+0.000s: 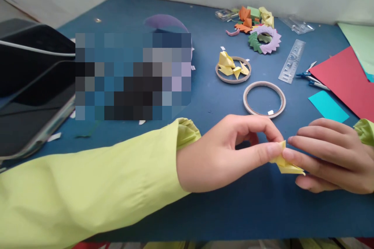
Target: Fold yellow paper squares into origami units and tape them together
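My left hand [230, 151] and my right hand [330, 159] meet over the near part of the blue table [210, 206]. Both pinch one small folded piece of yellow paper [284, 163] between thumb and fingertips. The left hand's fingers curl round it from the left, and the right hand's fingers lie stretched along it from the right. Both arms wear light green sleeves. Most of the paper piece is hidden under the fingers.
Behind the hands lie an empty tape ring [264, 99] and a second ring holding yellow folded pieces [233, 69]. Further back are a purple-green paper wheel [265, 39], a clear ruler [292, 61], red paper [347, 81] and a cyan sheet [329, 106]. A dark tablet [32, 97] lies left.
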`<state>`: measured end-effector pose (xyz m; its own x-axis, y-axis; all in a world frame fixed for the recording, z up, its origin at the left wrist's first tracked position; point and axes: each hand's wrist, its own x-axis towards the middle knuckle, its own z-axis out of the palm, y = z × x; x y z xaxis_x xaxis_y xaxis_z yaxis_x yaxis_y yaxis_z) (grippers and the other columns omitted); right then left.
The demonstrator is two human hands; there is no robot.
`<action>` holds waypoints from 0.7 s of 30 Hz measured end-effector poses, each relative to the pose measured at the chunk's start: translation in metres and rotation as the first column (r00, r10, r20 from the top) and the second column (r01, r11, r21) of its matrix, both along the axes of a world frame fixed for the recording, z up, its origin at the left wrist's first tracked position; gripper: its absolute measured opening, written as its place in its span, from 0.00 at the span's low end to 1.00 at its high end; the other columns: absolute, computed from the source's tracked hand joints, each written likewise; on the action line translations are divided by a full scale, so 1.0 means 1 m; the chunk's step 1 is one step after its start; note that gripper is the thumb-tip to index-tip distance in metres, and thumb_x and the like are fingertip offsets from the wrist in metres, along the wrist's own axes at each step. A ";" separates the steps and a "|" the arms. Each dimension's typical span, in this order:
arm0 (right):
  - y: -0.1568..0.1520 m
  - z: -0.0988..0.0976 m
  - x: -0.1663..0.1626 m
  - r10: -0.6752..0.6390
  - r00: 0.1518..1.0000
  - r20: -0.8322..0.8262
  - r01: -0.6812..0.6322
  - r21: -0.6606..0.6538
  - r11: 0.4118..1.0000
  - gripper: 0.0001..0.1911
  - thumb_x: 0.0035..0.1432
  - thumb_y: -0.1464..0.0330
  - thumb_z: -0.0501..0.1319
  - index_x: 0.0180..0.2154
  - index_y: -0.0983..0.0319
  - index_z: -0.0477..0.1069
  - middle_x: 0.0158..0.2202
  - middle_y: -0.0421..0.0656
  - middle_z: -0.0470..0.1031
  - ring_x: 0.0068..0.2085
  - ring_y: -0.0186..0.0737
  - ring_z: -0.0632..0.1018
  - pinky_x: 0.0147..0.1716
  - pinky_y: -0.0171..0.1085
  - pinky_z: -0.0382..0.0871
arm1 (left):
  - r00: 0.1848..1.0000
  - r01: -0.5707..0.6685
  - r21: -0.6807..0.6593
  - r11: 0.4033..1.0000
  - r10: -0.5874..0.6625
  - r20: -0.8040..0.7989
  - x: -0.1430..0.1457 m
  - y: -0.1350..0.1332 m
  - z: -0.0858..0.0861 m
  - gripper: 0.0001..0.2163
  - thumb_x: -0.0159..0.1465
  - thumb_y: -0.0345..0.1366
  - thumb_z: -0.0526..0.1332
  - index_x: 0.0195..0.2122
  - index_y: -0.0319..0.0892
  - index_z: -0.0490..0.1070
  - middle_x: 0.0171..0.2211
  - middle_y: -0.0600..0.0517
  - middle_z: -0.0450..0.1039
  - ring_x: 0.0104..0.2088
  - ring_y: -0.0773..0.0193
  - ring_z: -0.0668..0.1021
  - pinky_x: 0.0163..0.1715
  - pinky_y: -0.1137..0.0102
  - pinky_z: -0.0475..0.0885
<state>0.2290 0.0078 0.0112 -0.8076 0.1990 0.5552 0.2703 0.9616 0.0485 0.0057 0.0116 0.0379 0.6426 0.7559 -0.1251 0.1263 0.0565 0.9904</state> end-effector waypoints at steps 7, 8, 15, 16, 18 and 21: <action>0.001 -0.001 0.002 0.001 1.000 0.021 -0.001 0.004 1.000 0.17 0.64 0.63 0.52 0.50 0.65 0.67 0.34 0.47 0.75 0.36 0.45 0.75 0.31 0.45 0.66 | 0.998 0.018 -0.103 0.995 -0.012 0.061 0.000 0.002 -0.001 0.04 0.58 0.31 0.60 0.27 0.37 0.69 0.28 0.54 0.67 0.28 0.70 0.69 0.29 0.75 0.66; 0.001 -0.001 0.002 0.000 1.000 0.024 0.000 0.000 1.000 0.16 0.64 0.63 0.52 0.48 0.65 0.68 0.34 0.47 0.75 0.36 0.45 0.75 0.31 0.45 0.67 | 0.998 0.019 -0.115 0.993 -0.012 0.063 0.000 0.002 -0.002 0.04 0.58 0.31 0.60 0.27 0.37 0.69 0.28 0.54 0.67 0.28 0.69 0.69 0.28 0.75 0.65; 0.005 0.005 0.004 0.113 0.985 0.134 -0.121 0.053 0.991 0.12 0.60 0.67 0.57 0.44 0.66 0.71 0.34 0.49 0.76 0.35 0.46 0.75 0.28 0.45 0.67 | 0.995 -0.004 -0.170 0.986 0.020 0.094 0.002 0.001 -0.004 0.04 0.57 0.30 0.62 0.26 0.37 0.69 0.28 0.54 0.68 0.28 0.69 0.70 0.28 0.75 0.66; 0.005 0.004 0.004 0.079 0.991 0.106 -0.083 0.040 0.996 0.12 0.60 0.67 0.57 0.44 0.67 0.71 0.34 0.50 0.76 0.35 0.47 0.75 0.28 0.45 0.67 | 0.995 -0.007 -0.177 0.984 0.025 0.101 0.002 0.001 -0.005 0.04 0.57 0.29 0.62 0.26 0.37 0.70 0.28 0.54 0.68 0.28 0.69 0.70 0.28 0.75 0.66; 0.006 0.004 0.003 0.055 0.997 0.050 -0.056 0.017 0.998 0.12 0.61 0.67 0.56 0.43 0.67 0.72 0.33 0.49 0.76 0.35 0.47 0.75 0.29 0.46 0.67 | 0.994 -0.006 -0.180 0.984 0.026 0.108 0.002 0.001 -0.005 0.03 0.56 0.28 0.62 0.26 0.36 0.70 0.27 0.54 0.68 0.28 0.70 0.70 0.29 0.75 0.66; 0.010 0.006 0.000 0.116 0.993 0.025 -0.117 0.008 0.993 0.12 0.61 0.67 0.55 0.40 0.67 0.72 0.31 0.49 0.75 0.33 0.43 0.75 0.28 0.43 0.68 | 0.992 -0.007 -0.161 0.987 0.027 0.120 0.001 0.001 -0.004 0.03 0.56 0.27 0.62 0.25 0.36 0.70 0.27 0.54 0.69 0.29 0.70 0.71 0.30 0.76 0.67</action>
<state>0.2290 0.0177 0.0169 -0.8383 0.0976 0.5364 0.1550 0.9859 0.0629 0.0070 0.0124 0.0340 0.6476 0.7434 -0.1672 0.0031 0.2168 0.9762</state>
